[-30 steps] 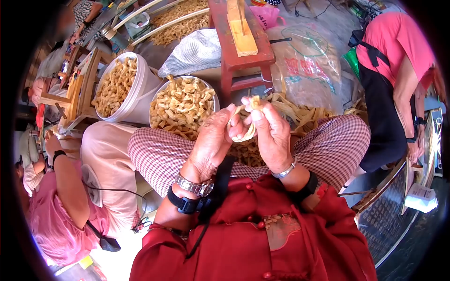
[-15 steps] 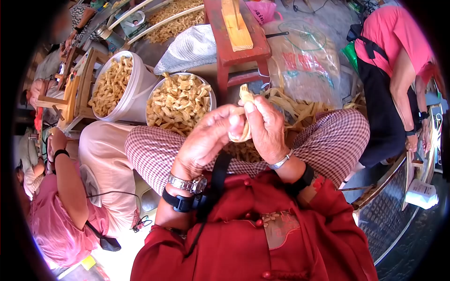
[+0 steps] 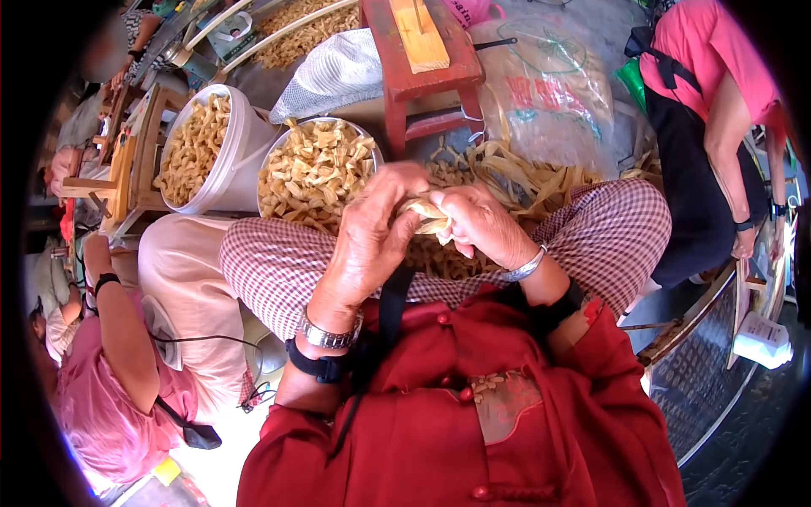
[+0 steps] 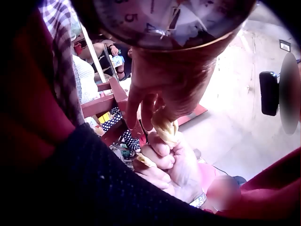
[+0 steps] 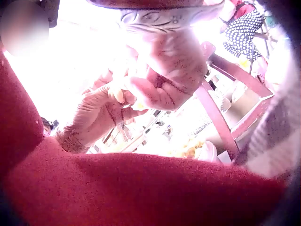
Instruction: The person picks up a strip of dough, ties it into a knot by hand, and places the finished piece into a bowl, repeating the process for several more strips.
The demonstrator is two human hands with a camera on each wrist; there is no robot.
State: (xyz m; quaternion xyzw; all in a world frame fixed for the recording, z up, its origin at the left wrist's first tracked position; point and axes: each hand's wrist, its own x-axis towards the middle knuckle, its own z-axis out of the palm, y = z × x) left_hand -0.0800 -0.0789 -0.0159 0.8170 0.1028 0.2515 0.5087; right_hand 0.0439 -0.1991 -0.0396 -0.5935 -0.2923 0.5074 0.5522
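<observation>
A pale yellow, leafy-looking strip (image 3: 432, 221), bunched and folded, sits between the two hands above the lap. My left hand (image 3: 372, 224) pinches one side of it with thumb and fingers. From the other side my right hand (image 3: 490, 221) grips it, fingers curled in. In the left wrist view the strip (image 4: 165, 129) runs from the left fingertips down into the right fist, and a yellow end (image 4: 143, 160) pokes out between the right fingers. The right wrist view is overexposed and hides most of the strip.
A metal basin (image 3: 378, 157) and a white bucket (image 3: 245, 169) hold short yellow knotted pieces. Loose long strips (image 3: 515, 182) lie beyond the right knee. A red stool (image 3: 431, 80) bearing a wooden block stands ahead. People sit at the left and right.
The right hand has turned over, its fingers now curled down around the strip. The left hand has come up and over it. The end that stuck up above the right fingertips no longer shows there.
</observation>
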